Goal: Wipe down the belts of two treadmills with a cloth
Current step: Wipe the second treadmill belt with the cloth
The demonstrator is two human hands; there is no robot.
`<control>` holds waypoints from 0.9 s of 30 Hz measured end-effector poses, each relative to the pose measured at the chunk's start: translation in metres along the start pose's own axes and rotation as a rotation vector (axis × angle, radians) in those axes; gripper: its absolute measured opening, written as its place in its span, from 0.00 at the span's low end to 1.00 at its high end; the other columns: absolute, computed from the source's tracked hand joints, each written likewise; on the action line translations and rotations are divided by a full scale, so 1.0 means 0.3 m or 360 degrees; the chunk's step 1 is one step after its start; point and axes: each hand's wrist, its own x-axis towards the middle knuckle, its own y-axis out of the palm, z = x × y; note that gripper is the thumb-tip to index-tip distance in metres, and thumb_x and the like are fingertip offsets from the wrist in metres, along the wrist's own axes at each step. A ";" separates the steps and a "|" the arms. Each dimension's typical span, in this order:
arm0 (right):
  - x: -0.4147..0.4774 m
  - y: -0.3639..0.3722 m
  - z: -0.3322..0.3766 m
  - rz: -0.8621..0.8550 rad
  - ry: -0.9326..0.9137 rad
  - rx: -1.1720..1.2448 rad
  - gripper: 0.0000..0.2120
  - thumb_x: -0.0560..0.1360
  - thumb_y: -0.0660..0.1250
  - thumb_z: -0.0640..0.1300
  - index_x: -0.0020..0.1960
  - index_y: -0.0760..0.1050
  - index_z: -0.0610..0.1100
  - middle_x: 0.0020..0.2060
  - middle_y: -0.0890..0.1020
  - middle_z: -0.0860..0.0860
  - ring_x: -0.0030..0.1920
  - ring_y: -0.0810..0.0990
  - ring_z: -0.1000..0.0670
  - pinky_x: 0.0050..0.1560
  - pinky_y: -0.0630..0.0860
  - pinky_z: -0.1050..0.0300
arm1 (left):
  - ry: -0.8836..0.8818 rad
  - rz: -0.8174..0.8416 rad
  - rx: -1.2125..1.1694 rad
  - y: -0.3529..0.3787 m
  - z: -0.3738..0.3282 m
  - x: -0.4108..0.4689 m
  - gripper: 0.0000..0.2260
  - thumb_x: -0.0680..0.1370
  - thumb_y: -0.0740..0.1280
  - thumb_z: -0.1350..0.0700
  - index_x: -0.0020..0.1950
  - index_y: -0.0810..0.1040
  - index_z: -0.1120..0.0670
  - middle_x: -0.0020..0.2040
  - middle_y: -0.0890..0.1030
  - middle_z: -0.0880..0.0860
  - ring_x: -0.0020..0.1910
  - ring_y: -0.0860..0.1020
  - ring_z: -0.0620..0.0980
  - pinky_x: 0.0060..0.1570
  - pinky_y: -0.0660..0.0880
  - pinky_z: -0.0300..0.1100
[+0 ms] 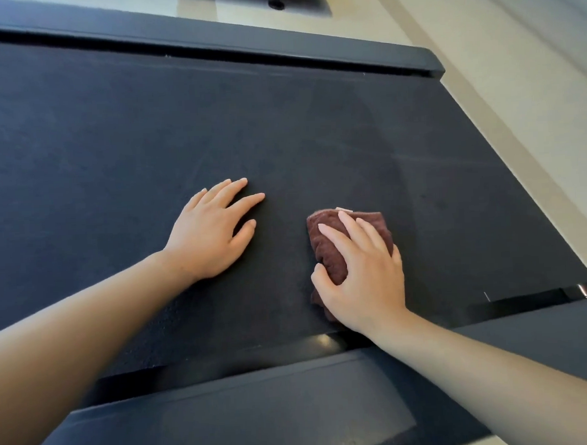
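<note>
A dark treadmill belt (214, 125) fills most of the view. A bunched brown cloth (330, 254) lies on the belt near its front edge, right of centre. My right hand (361, 273) lies on top of the cloth, fingers spread over it and the thumb tucked against its left side. My left hand (211, 229) rests flat on the bare belt to the left of the cloth, fingers straight and apart from it. Part of the cloth is hidden under my right hand.
Black side rails run along the far edge (277, 44) and the near edge (260, 408) of the belt. Pale floor (514, 78) lies beyond the treadmill's end at the right. The base of another machine (275, 1) shows at the top.
</note>
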 end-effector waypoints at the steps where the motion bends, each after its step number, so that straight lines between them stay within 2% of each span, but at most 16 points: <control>1: 0.007 0.004 0.009 0.0000 0.0011 0.0005 0.27 0.70 0.55 0.61 0.69 0.67 0.59 0.74 0.61 0.57 0.74 0.56 0.52 0.71 0.52 0.39 | -0.0005 0.0001 0.0002 -0.003 0.002 -0.003 0.21 0.80 0.53 0.47 0.74 0.61 0.43 0.76 0.58 0.49 0.75 0.53 0.50 0.73 0.48 0.48; 7: -0.015 0.046 0.081 -0.0026 -0.0059 0.0087 0.27 0.71 0.55 0.60 0.69 0.67 0.58 0.74 0.61 0.55 0.74 0.56 0.52 0.71 0.51 0.39 | -0.0043 -0.0007 -0.0010 -0.006 -0.002 -0.002 0.21 0.80 0.54 0.48 0.73 0.62 0.44 0.76 0.58 0.49 0.75 0.54 0.50 0.73 0.50 0.49; 13: -0.013 0.022 0.032 -0.0011 -0.0121 0.0102 0.25 0.72 0.56 0.57 0.69 0.68 0.56 0.73 0.64 0.54 0.73 0.59 0.51 0.70 0.55 0.40 | 0.0049 0.0081 -0.0015 0.012 -0.087 0.036 0.22 0.80 0.53 0.47 0.74 0.60 0.45 0.76 0.57 0.47 0.75 0.52 0.49 0.72 0.49 0.58; 19: -0.044 -0.057 -0.183 -0.0097 0.0100 0.0044 0.25 0.72 0.55 0.56 0.68 0.69 0.57 0.73 0.65 0.56 0.73 0.59 0.53 0.69 0.58 0.41 | 0.0091 0.0125 0.0014 0.085 -0.231 0.117 0.23 0.80 0.51 0.45 0.75 0.58 0.46 0.77 0.55 0.46 0.76 0.49 0.47 0.69 0.43 0.65; 23: -0.031 -0.115 -0.329 -0.0104 0.0237 0.0019 0.25 0.71 0.55 0.57 0.68 0.69 0.57 0.73 0.64 0.56 0.73 0.58 0.53 0.70 0.58 0.39 | 0.0091 0.0113 0.0076 0.129 -0.314 0.152 0.26 0.79 0.50 0.43 0.75 0.56 0.49 0.77 0.53 0.46 0.76 0.49 0.47 0.67 0.43 0.68; 27: 0.007 -0.105 -0.367 -0.0200 0.0216 0.0027 0.25 0.70 0.57 0.57 0.66 0.72 0.57 0.71 0.67 0.56 0.72 0.61 0.52 0.69 0.61 0.38 | 0.0025 0.0089 0.0113 0.145 -0.355 0.184 0.25 0.79 0.50 0.43 0.75 0.56 0.48 0.77 0.53 0.46 0.76 0.48 0.48 0.66 0.43 0.70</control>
